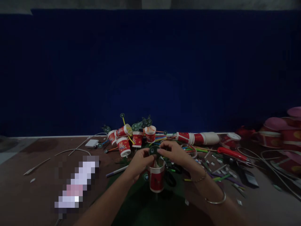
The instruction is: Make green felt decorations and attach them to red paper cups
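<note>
Both hands meet just above a red and white paper cup (156, 180) near the centre front. My left hand (140, 164) pinches the left edge of a small dark green disc (154, 151). My right hand (175, 153) has its fingers closed on the disc's right edge. The disc sits over the cup's rim, and thin strips show inside the cup below it. Another small round tag (146, 177) is at the cup's left side. The scissors (170, 179) lie partly hidden behind the cup's right side.
Decorated cups (124, 147) are clustered at the back. A cup stack (197, 138) lies on its side at the back right. The red tool (231, 153), cables and scraps lie right. A marker (116, 171) and white adapter (92, 143) lie left, with a blurred-out device (77, 185).
</note>
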{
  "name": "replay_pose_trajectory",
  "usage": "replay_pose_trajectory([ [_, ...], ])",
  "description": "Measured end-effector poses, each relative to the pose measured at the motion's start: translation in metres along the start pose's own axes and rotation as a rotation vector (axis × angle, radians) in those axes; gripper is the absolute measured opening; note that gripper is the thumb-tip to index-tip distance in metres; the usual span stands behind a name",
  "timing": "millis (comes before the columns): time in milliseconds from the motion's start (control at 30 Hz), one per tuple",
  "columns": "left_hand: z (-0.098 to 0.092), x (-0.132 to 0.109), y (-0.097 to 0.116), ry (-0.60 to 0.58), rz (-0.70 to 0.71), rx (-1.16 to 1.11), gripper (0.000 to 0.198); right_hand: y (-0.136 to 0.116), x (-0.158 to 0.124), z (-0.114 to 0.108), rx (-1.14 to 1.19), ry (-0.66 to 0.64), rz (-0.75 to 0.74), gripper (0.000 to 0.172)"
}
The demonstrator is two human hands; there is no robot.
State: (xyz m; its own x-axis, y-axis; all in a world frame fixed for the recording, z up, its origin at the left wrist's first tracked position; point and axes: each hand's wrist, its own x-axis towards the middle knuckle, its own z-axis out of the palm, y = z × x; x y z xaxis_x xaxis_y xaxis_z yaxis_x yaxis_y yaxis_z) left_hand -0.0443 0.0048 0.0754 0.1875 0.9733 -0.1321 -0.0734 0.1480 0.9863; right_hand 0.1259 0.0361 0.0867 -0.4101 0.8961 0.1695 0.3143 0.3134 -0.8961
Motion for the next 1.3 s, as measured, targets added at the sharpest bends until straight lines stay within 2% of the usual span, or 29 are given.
replay_pose_trajectory([
  [200, 0.001, 0.002, -0.003, 0.040, 0.039, -0.003, 0.022, -0.006, -0.002, 0.004, 0.019, 0.030, -0.038, 0.011],
  [367, 0.000, 0.001, -0.002, -0.005, 0.013, -0.019, 0.028, -0.006, -0.002, 0.005, -0.043, 0.070, -0.077, 0.010],
  [533, -0.002, 0.002, -0.002, -0.027, 0.032, 0.076, 0.031, -0.003, -0.001, 0.005, -0.047, 0.027, -0.070, 0.011],
  [667, -0.002, 0.003, -0.004, 0.020, 0.081, 0.057, 0.029, -0.006, -0.002, 0.007, -0.055, 0.031, -0.078, 0.016],
  [800, -0.003, 0.003, -0.002, 0.067, 0.102, 0.021, 0.029, -0.007, -0.003, 0.007, -0.070, -0.010, -0.010, 0.023],
  [1000, -0.006, 0.002, 0.001, 0.067, 0.062, 0.063, 0.031, -0.001, -0.002, 0.006, 0.015, -0.129, 0.044, 0.014],
  [1133, -0.006, 0.000, 0.003, 0.098, 0.115, 0.144, 0.029, 0.001, -0.001, 0.009, 0.086, -0.086, 0.054, 0.013],
  [1200, -0.005, -0.001, 0.003, 0.129, 0.161, 0.194, 0.026, 0.000, -0.001, 0.012, 0.095, -0.069, 0.029, 0.012],
  [1300, -0.003, -0.002, 0.001, 0.149, 0.240, 0.245, 0.023, -0.005, -0.003, 0.017, 0.057, -0.033, -0.088, 0.011],
])
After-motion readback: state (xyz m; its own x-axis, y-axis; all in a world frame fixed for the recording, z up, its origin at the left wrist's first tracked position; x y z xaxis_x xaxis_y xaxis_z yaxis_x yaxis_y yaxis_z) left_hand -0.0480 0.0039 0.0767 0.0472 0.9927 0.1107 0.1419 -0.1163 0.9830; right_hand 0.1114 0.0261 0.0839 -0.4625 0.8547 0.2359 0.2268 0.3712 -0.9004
